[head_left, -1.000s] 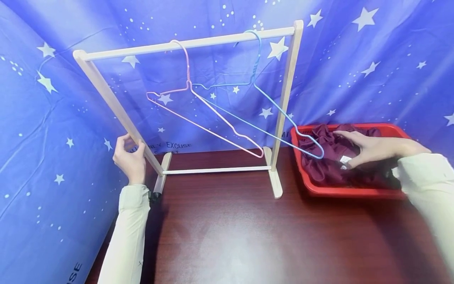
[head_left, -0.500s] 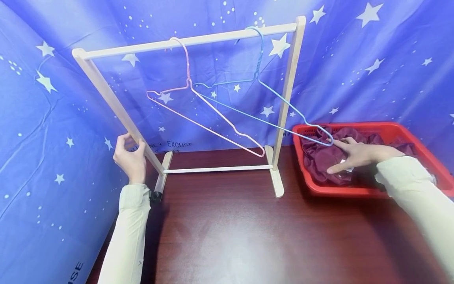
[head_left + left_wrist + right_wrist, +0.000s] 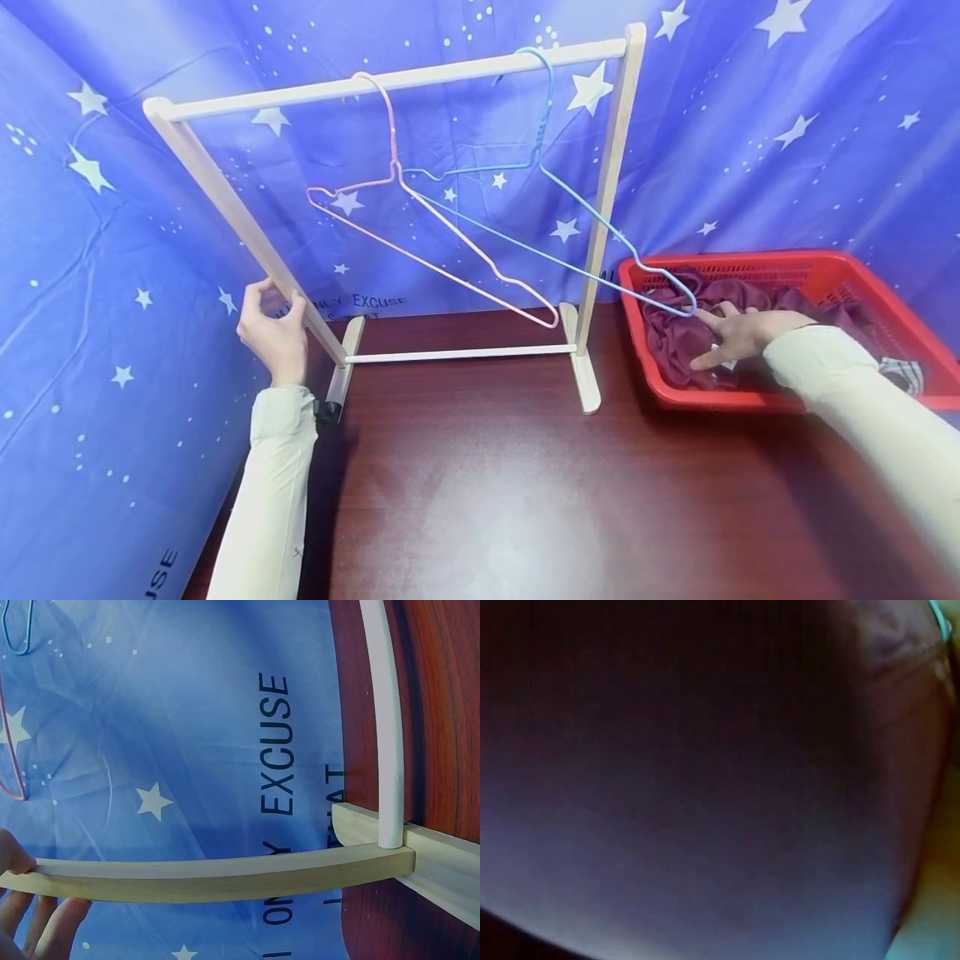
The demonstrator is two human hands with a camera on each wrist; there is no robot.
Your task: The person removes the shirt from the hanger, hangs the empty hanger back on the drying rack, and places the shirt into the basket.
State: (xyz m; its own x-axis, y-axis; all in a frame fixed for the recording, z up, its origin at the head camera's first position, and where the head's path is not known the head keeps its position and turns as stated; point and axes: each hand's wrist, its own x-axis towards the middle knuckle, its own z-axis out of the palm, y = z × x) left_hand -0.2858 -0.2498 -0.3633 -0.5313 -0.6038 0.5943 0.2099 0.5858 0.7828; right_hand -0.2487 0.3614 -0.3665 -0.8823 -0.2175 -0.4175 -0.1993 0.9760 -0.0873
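Observation:
In the head view my left hand (image 3: 274, 333) holds the left post of a wooden garment rack (image 3: 225, 196). The left wrist view shows its thumb (image 3: 16, 853) on one side of that post and fingers on the other. My right hand (image 3: 738, 337) lies over a crumpled maroon garment (image 3: 678, 342) in a red basket (image 3: 651, 382), thumb spread from the fingers. A white tag (image 3: 729, 363) shows by the thumb. The lower end of a blue hanger (image 3: 585, 204) overlaps the fingertips. Dark cloth fills the right wrist view, blurred.
A pink hanger (image 3: 480, 250) hangs left of the blue one on the rack's top bar (image 3: 450, 75). A striped cloth (image 3: 903, 375) lies at the basket's right end. Blue star-printed curtain (image 3: 465, 133) stands behind, with a dark red tabletop (image 3: 465, 483) in front.
My right hand has moved left across the basket, uncovering the striped cloth. The blue hanger's lower end has swung right and upward, then slightly back. My left hand has stayed on the post.

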